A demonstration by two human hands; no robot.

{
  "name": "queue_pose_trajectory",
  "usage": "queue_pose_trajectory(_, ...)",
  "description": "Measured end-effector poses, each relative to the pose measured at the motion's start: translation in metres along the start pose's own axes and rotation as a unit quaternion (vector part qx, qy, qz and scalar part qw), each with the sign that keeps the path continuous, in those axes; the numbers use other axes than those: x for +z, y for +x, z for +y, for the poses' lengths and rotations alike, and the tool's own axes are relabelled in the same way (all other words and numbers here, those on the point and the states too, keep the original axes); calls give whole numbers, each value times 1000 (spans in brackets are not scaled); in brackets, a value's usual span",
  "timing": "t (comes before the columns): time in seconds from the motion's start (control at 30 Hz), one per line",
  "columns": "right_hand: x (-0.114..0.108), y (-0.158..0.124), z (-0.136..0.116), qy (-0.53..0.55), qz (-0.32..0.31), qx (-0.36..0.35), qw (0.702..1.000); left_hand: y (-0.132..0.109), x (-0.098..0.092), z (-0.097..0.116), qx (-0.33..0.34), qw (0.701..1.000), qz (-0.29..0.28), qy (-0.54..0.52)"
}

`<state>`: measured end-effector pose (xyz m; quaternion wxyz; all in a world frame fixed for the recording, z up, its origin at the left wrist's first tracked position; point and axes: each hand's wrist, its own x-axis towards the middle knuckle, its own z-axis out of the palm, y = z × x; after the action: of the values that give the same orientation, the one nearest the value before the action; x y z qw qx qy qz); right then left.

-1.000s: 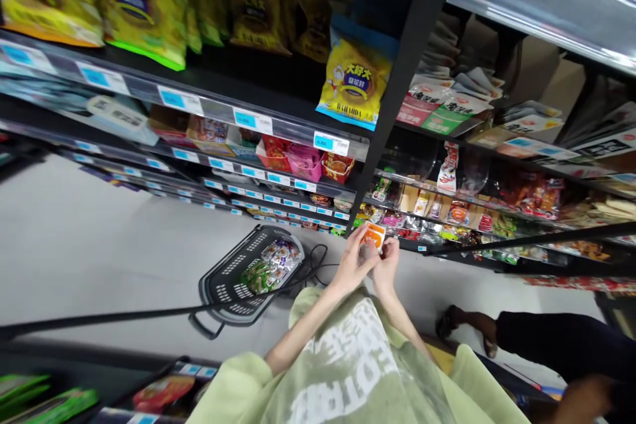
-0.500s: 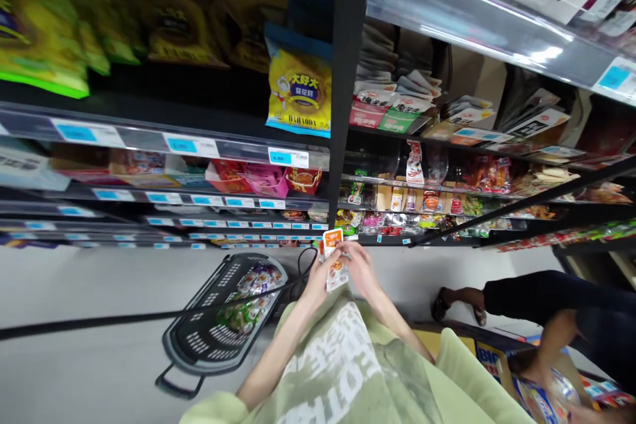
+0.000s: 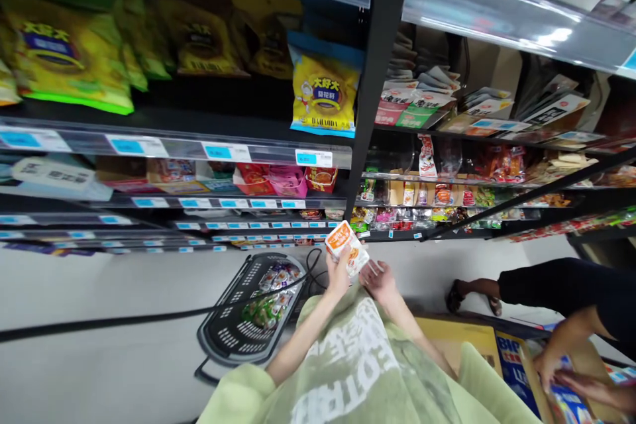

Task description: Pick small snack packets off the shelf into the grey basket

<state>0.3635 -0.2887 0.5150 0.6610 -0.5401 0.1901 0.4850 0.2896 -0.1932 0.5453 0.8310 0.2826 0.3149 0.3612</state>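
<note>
In front of my chest, my left hand (image 3: 338,273) is closed on an orange and white snack packet (image 3: 354,253), its printed face tilted up toward me. My right hand (image 3: 380,282) is just right of the packet's lower end, its fingers parted and slightly curled. No item can be made out in that hand, though its fingertips are a little blurred. Below and to the left, a black shopping basket (image 3: 226,326) on the floor contains several small snack packs (image 3: 271,295) in green, white and purple wrappers.
Shelves with price labels (image 3: 314,158) rise ahead, carrying yellow snack bags (image 3: 325,89) and flat packets (image 3: 415,109). A dark cord (image 3: 149,319) crosses the view on the left. On the right, another person's hands (image 3: 549,371) reach into an open cardboard carton (image 3: 460,343).
The packet has turned and tilted in my left hand. My right hand has come off it, moving down and right. The view has shifted, and the basket appears farther right.
</note>
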Motion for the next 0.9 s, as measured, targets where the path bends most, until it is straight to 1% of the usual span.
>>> queue_pose_trajectory(0.1,28,4,10,-3,-34,6,999,-3,-11,-10,16,996,-41,78)
queue_pose_trajectory(0.17,44,7,9,-14,-62,-20,998,-1,-19,-13,25,992,-50,113)
queue_pose_trajectory(0.2,49,8,8,-28,-78,-39,996,1,-22,-13,27,991,-53,120)
queue_pose_trajectory(0.27,50,8,7,-62,-105,-74,990,6,-29,-12,24,991,-63,115)
queue_pose_trajectory(0.3,48,7,7,-71,-109,-84,988,8,-32,-11,20,992,-68,108)
queue_pose_trajectory(0.4,39,7,12,-52,-84,-82,992,7,-39,-9,-2,990,-83,112)
queue_pose_trajectory(0.47,38,11,15,-39,-68,-84,993,3,-43,-7,-11,983,-96,156)
queue_pose_trajectory(0.6,50,28,20,-37,-62,-128,989,0,-43,4,-5,954,-119,276)
queue_pose_trajectory(0.67,56,35,21,-32,-56,-136,989,3,-44,11,-17,944,-134,302)
queue_pose_trajectory(0.73,55,36,18,-22,-41,-128,991,7,-45,16,-43,935,-145,321)
queue_pose_trajectory(0.8,46,31,8,-15,-44,-129,991,11,-49,17,-72,913,-173,361)
queue_pose_trajectory(0.87,28,20,-10,-37,-84,-149,985,14,-54,14,-102,869,-231,425)
queue_pose_trajectory(0.9,16,14,-21,-69,-117,-163,977,15,-56,10,-118,845,-262,452)
